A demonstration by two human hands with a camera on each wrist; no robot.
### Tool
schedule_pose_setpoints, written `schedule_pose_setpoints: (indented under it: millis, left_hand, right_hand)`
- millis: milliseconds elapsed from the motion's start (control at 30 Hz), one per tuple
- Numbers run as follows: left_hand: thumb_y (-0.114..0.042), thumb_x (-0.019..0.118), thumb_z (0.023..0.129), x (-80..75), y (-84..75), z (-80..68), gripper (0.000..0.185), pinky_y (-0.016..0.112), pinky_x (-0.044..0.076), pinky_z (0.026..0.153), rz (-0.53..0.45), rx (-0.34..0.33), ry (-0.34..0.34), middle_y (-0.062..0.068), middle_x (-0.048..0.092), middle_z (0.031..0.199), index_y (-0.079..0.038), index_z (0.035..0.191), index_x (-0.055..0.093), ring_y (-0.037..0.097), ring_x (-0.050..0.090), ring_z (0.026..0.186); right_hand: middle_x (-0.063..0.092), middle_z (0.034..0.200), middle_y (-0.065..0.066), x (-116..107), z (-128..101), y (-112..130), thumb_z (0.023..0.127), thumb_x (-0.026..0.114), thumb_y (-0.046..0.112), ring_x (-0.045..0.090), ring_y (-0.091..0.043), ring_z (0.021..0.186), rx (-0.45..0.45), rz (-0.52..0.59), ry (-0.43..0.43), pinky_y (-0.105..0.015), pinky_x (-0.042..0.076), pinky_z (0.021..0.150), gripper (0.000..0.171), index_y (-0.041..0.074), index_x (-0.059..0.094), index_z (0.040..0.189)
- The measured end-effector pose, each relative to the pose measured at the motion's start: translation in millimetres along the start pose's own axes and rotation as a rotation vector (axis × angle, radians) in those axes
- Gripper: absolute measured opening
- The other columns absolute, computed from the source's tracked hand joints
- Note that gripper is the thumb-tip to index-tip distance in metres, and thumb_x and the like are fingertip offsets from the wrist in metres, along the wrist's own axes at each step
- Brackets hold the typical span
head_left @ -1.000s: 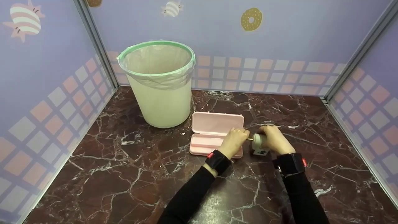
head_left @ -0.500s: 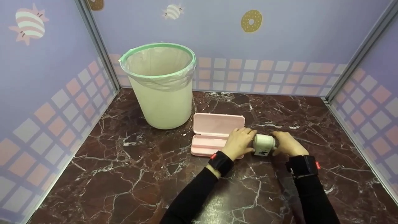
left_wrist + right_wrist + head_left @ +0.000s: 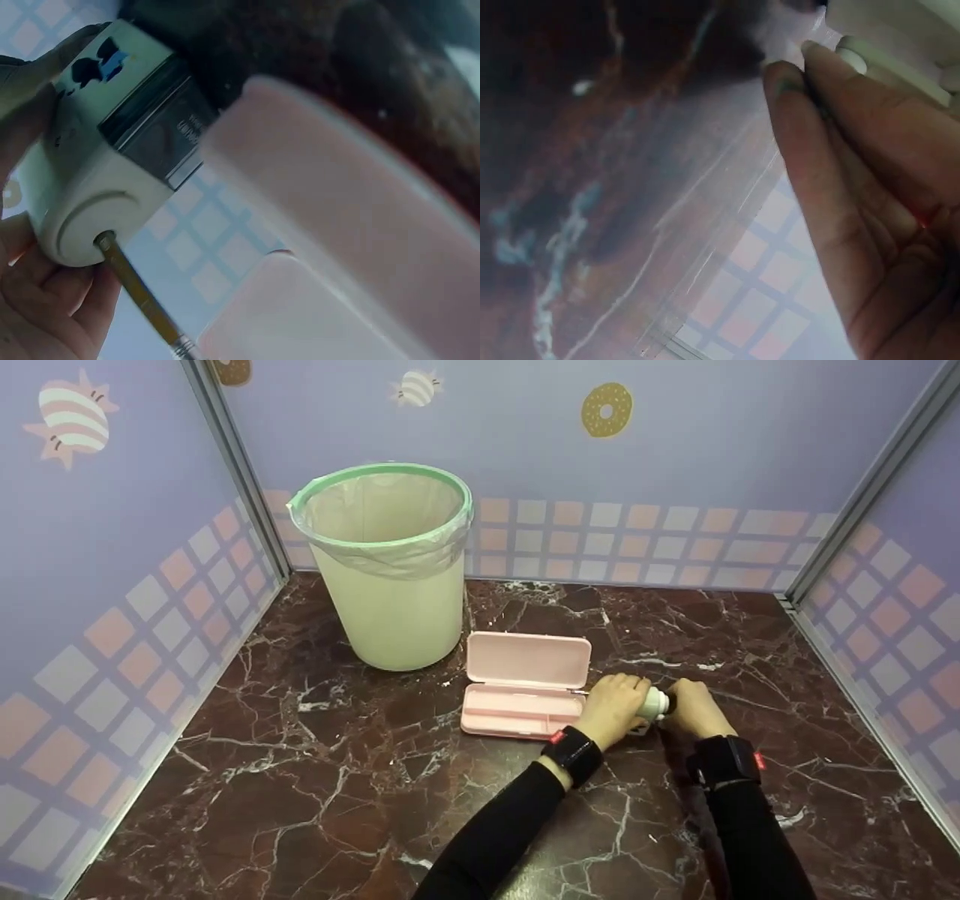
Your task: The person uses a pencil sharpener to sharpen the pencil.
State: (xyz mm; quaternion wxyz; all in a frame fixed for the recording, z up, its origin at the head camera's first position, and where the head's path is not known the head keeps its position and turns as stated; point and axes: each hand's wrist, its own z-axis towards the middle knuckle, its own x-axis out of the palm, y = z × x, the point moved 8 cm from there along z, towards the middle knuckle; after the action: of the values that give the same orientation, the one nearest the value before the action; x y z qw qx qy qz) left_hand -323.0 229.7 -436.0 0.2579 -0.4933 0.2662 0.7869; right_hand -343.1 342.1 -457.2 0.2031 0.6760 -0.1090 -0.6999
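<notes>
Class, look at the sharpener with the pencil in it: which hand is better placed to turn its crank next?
Probably the right hand: it sits at the sharpener's crank end, while the left hand grips its body beside the pencil.

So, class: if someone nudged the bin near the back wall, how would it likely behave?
The bin looks like thin plastic with nothing visible inside, so probably light. Standing tall on smooth marble, it may slide or tip.

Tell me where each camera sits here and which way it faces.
Head: worn high, looking forward and down at the table, bin, pink case; both sleeves and hands show.
Left wrist: beside the left hand, looking up close at the sharpener, pencil and case.
Right wrist: low by the right hand, looking across the table; fingers show.
Shared: head and left wrist both show sharpener and case.
</notes>
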Motion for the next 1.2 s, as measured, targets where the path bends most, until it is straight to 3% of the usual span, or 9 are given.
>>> schedule_pose_setpoints:
  millis: [200,333,667,1000,1200]
  left_hand:
    - [-0.052,0.073,0.079,-0.3,-3.3,3.1,0.057,0.021,0.05,0.086,0.065,-0.021,-0.027,-0.009,0.07,0.112,-0.019,0.124,0.062,0.007,0.065,0.099]
    - [-0.052,0.074,0.079,2.4,-2.9,2.5,0.056,0.02,0.049,0.086,0.07,-0.039,-0.008,-0.009,0.07,0.112,-0.019,0.124,0.063,0.007,0.064,0.098]
    - [-0.052,0.075,0.076,1.9,-3.3,1.8,0.058,0.02,0.049,0.087,0.072,-0.053,0.006,-0.011,0.07,0.114,-0.021,0.124,0.063,0.007,0.064,0.1]
    - [-0.045,0.077,0.078,0.4,-2.9,3.0,0.055,0.019,0.049,0.088,0.07,-0.052,0.008,-0.012,0.07,0.116,-0.022,0.126,0.064,0.006,0.064,0.102]
    - [-0.041,0.079,0.076,-2.5,-2.9,2.4,0.051,0.019,0.05,0.086,0.056,-0.046,-0.034,-0.011,0.071,0.113,-0.021,0.122,0.067,0.006,0.065,0.098]
  right_hand:
    - [0.053,0.057,0.004,-2,-12,2,0.053,0.077,-0.001,0.045,-0.013,0.052,-0.021,0.079,0.08,-0.029,0.041,0.051,0.017,0.002,0.064,0.063]
    - [0.06,0.058,0.002,-3,-18,9,0.055,0.08,0.0,0.049,-0.011,0.053,-0.067,0.085,0.14,-0.028,0.044,0.053,0.017,0.001,0.066,0.063]
    - [0.07,0.066,-0.005,-26,-31,29,0.061,0.083,0.001,0.054,-0.009,0.054,-0.126,0.08,0.174,-0.025,0.046,0.052,0.015,0.002,0.07,0.069]
    - [0.073,0.068,-0.008,-52,-35,32,0.065,0.077,-0.003,0.063,-0.012,0.056,-0.054,0.112,0.056,-0.024,0.05,0.052,0.01,0.002,0.073,0.073]
    - [0.072,0.069,-0.015,-66,-29,32,0.07,0.077,-0.004,0.066,-0.019,0.058,-0.047,0.08,-0.139,-0.028,0.051,0.056,0.007,-0.001,0.071,0.07]
